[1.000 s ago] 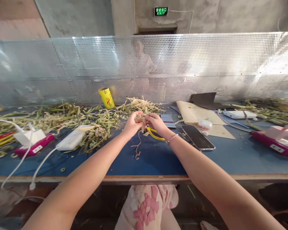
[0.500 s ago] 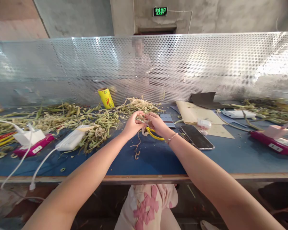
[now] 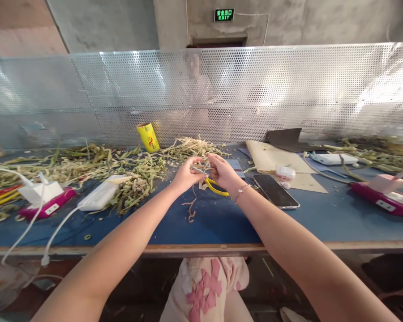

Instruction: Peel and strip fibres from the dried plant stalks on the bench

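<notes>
My left hand (image 3: 185, 175) and my right hand (image 3: 222, 171) meet above the blue table (image 3: 221, 223), both pinched on a bundle of pale dried plant strips (image 3: 201, 169). A twisted strand (image 3: 191, 206) hangs from the bundle down to the table. A yellow-handled tool (image 3: 216, 188) lies right under my right hand. Behind the hands sits a heap of pale strips (image 3: 191, 146).
Green stalks and leaves (image 3: 87, 167) cover the left of the table, with white chargers (image 3: 99, 197) and pink devices (image 3: 49, 206). A yellow roll (image 3: 149, 137) stands by the perforated screen (image 3: 289, 89). A phone (image 3: 276, 191), cardboard (image 3: 272, 158) and white earbud case (image 3: 285, 172) lie right. A person sits behind the screen.
My hands have drawn slightly apart, and the right hand has lifted a little; the strips between them show more. Nothing else has moved.
</notes>
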{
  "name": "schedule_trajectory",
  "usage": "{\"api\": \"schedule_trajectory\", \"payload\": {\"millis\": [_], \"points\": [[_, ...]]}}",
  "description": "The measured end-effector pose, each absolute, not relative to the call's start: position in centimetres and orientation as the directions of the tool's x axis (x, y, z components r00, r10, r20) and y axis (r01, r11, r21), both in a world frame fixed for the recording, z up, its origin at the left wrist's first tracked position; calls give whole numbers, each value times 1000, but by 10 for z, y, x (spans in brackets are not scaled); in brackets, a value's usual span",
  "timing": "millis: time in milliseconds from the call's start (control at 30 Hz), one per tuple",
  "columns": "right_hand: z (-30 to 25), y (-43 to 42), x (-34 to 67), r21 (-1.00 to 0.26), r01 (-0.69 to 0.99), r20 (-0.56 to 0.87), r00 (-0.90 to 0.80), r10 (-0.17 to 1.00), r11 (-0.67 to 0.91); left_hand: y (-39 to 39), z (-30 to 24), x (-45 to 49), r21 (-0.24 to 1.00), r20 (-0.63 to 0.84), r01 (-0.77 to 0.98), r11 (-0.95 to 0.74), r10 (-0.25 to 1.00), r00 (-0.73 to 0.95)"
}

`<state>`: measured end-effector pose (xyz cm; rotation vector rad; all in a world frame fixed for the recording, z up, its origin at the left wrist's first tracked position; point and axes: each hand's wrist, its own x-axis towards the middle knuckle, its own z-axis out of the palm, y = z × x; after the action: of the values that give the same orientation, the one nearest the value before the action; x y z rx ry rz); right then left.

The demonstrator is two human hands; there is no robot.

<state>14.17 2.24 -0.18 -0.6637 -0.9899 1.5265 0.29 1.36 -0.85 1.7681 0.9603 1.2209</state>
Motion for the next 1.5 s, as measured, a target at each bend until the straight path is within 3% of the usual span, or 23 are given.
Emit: {"api": "schedule_trajectory", "payload": {"millis": [367, 500, 700, 933, 1133, 1500], "points": [[-6, 26, 140, -839, -527, 175, -27, 984, 134, 7, -3, 5, 906, 363, 115, -408, 887, 283], [-4, 26, 138, -872, -424, 257, 33, 966, 246, 7, 0, 5, 918, 367, 68, -390, 903, 223], [-10, 27, 137, -964, -150, 241, -128, 962, 222, 8, 1, 2, 905, 398, 94, -415, 904, 157], [-15, 32, 137, -938, -102, 342, -126, 931, 330, 9, -1, 2, 899, 397, 131, -418, 904, 156], [-16, 32, 138, -896, 40, 434, -127, 892, 441, 10, -3, 4, 914, 383, 83, -397, 913, 143], [-9, 27, 139, -925, -210, 340, -81, 937, 317, 19, 3, -6, 928, 372, 7, -372, 928, 7]]}}
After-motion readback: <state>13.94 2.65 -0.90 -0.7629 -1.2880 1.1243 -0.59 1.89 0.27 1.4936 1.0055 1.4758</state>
